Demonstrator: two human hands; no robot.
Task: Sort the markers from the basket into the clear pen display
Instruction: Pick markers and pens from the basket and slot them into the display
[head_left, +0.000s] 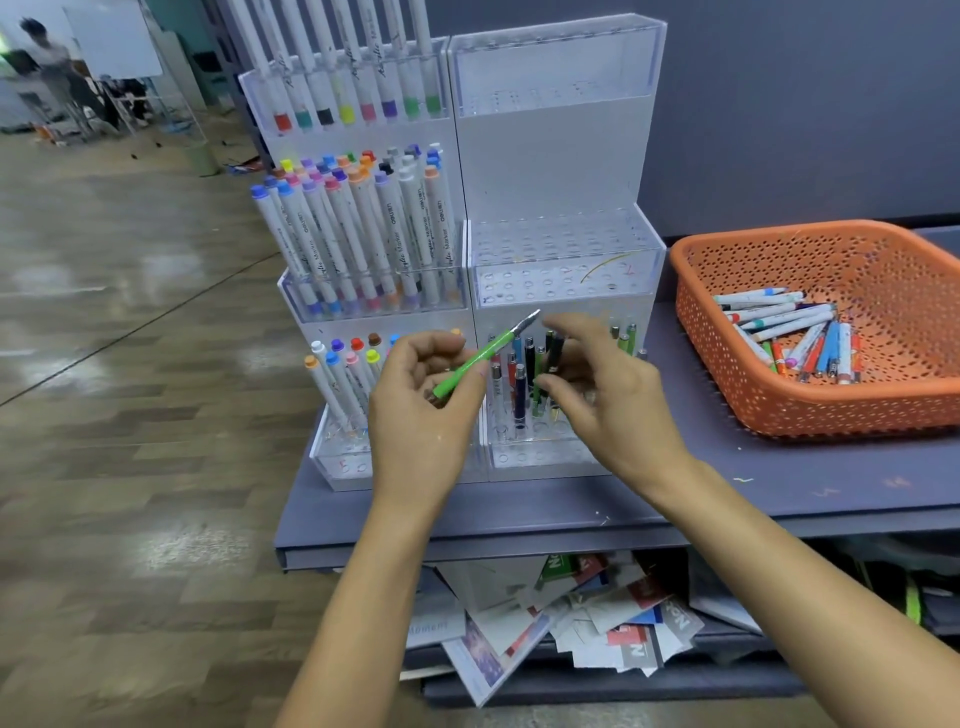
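Clear pen display (561, 156): two columns of three tiers, set back from the front edge of grey shelf (519, 514). Bare strip of shelf between display and orange basket (779, 405).
Top left tier: eight upright markers (347, 111).
Middle right tier: rows of open holes.
Basket: loose markers (795, 332) heaped at the near side, too tangled to count.
Left hand (415, 405): pinching one green pen (467, 364), tilted, tip up and right, before the lower tiers.
Right hand (608, 384): thumb and fingers pinching one black pen (554, 353) standing in the lower right tier.
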